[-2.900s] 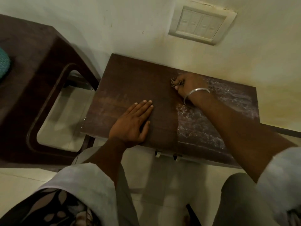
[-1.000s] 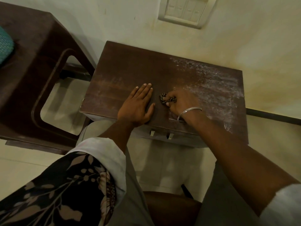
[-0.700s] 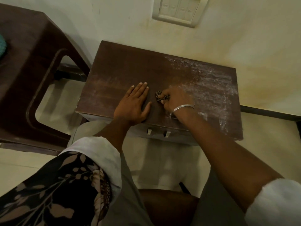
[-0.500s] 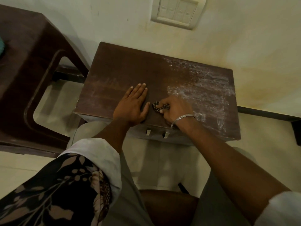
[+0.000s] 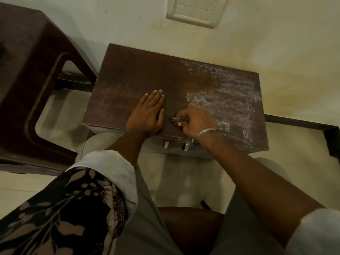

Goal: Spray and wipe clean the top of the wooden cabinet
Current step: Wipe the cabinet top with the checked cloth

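Note:
The dark wooden cabinet top lies below me against the wall. White spray foam covers its right half; the left half looks dull and smeared. My left hand rests flat on the top near the front edge, fingers straight. Just to its right, my right hand grips a small dark patterned cloth bunched under its fingers, pressed on the wood close to the front edge. A metal bangle sits on that wrist. No spray bottle is in view.
A dark brown plastic stool or chair stands to the left, close to the cabinet. Two small metal handles stick out of the cabinet front. A switch plate is on the wall above. Pale tiled floor lies around.
My right hand has drawn the cloth from the back of the cabinet top toward the front edge, clearing a strip of foam. My left hand has stayed flat in place.

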